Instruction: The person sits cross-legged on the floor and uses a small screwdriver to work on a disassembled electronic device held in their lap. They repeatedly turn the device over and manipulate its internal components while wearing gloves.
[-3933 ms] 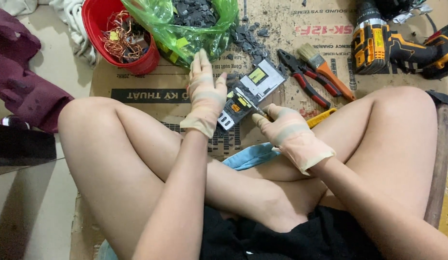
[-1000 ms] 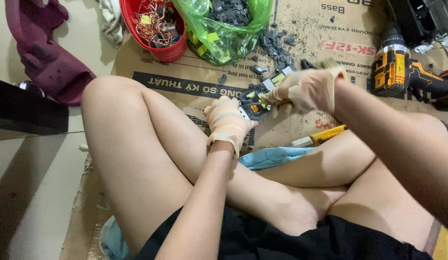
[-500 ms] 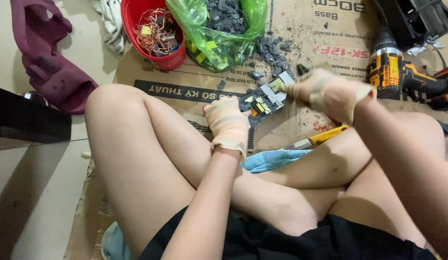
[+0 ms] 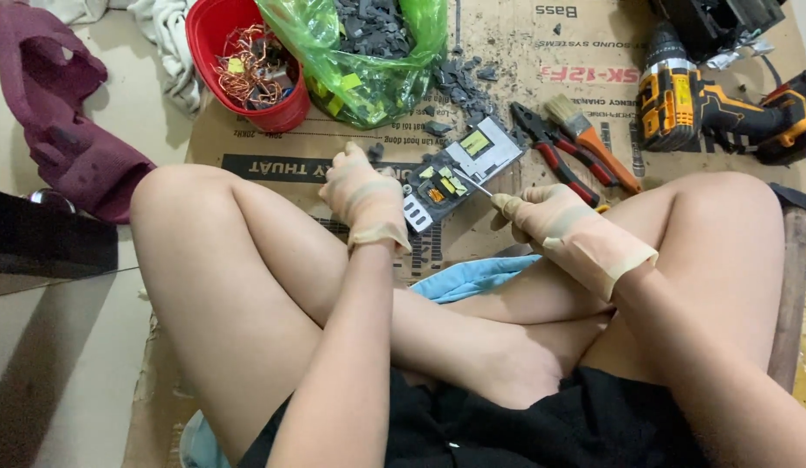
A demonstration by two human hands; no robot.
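Left hand: one, in a beige rubber glove, fingers curled and clamped on the left end of the circuit board, steadying it.
Right hand: one, gloved alike, closed in a fist around a thin metal tool, whose tip touches the board's yellow parts.
Circuit board: one, a grey oblong with several yellow blocks and one orange piece, lying tilted on the cardboard sheet near its middle, between the knees.
Cardboard sheet: one, brown and flat on the floor, dusty, with a black printed band along its left part and red print near the far edge.
Pliers: one pair, red and black handles, just right of the board.
Paintbrush: one, orange handle and pale bristles, touching the pliers.
Cordless drills: two, yellow and black, by the far right corner.
Green plastic bag: one, translucent, filled with dark grey fragments; loose fragments spill beside it.
Red bucket: one, round, holding tangled copper wire, at the far left corner.
Blue cloth: one, under the legs.
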